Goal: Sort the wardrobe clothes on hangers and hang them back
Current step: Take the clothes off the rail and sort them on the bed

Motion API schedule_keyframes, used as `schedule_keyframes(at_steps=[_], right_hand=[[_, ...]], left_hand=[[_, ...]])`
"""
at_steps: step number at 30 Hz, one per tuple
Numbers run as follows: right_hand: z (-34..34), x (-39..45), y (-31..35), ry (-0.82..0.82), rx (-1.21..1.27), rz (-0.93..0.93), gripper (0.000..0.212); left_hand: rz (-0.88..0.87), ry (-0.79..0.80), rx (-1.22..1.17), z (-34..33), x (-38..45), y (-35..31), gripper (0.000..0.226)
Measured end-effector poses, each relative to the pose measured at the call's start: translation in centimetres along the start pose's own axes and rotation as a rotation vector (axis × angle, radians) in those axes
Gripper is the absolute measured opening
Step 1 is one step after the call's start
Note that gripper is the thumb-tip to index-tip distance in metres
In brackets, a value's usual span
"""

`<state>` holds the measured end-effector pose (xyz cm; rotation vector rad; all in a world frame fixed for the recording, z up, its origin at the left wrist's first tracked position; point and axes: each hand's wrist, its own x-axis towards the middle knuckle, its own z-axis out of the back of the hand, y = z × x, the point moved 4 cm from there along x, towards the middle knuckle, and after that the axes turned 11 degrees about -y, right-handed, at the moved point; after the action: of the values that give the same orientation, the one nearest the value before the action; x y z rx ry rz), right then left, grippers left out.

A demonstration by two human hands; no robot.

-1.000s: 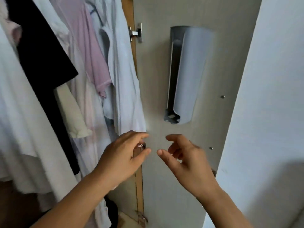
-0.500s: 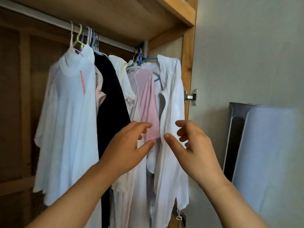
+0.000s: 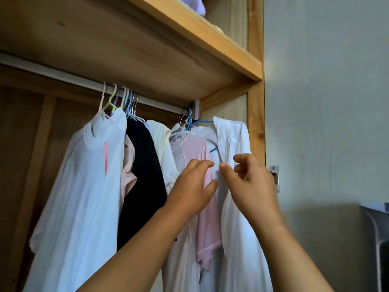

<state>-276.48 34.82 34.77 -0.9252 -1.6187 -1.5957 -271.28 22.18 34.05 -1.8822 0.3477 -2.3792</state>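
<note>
1. Head view: both hands are raised, left hand [image 3: 192, 187] and right hand [image 3: 251, 184], fingers loosely curled, holding nothing.
2. Just beyond the right fingertips hangs the white shirt [image 3: 233, 140], long axis vertical; the right hand looks nearer.
3. Farther up, its blue hanger [image 3: 203, 121] hooks the rail [image 3: 69, 80].

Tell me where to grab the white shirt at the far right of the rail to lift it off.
Probably the blue hanger, not the cloth: the white shirt hangs limp and would slide off it. Come from the front and left, where the wire shows bare next to the collar; the wardrobe side panel closes off the right. Both the left hand and right hand hover lower, holding nothing.
</note>
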Motion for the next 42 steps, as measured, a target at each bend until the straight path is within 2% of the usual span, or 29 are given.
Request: schedule_keyframes(at_steps=[4, 9, 15, 19, 23, 30, 34, 37, 42], right_hand=[[-2.3, 2.7, -1.1, -0.063, -0.034, 0.020, 0.038], [-6.3, 6.5, -1.5, -0.076, -0.100, 0.103, 0.037], [-12.5, 10.3, -1.7, -0.005, -0.227, 0.230, 0.039], [-15.6, 12.5, -2.5, 0.027, -0.315, 0.234, 0.045], [-18.0, 13.8, -3.2, 0.064, -0.387, 0.190, 0.047], [-20.8, 15.5, -3.7, 0.154, -0.645, 0.118, 0.026], [-20.7, 15.0, -3.3, 0.071, -0.680, 0.170, 0.022], [-20.4, 14.6, -3.5, -0.010, -0.673, 0.208, 0.028], [-20.1, 14.6, -3.7, -0.096, -0.630, 0.220, 0.022]], left_hand=[[0.012, -0.050, -0.020, -1.9, 3.8, 2.1, 0.043], [-0.065, -0.094, -0.036, -3.4, 8.3, 4.6, 0.041], [-0.091, -0.132, -0.021, -2.8, 11.2, 9.8, 0.045], [-0.085, -0.095, -0.059, -2.9, 12.0, 12.3, 0.047], [-0.120, -0.131, -0.045, -2.9, 12.3, 14.5, 0.050], [-0.102, -0.167, 0.031, -3.6, 12.3, 18.0, 0.057], [-0.065, -0.124, 0.077, -3.9, 12.2, 19.2, 0.053], [-0.064, -0.108, 0.100, -4.1, 12.3, 19.6, 0.051], [-0.056, -0.118, 0.092, -3.9, 12.4, 20.1, 0.059]])
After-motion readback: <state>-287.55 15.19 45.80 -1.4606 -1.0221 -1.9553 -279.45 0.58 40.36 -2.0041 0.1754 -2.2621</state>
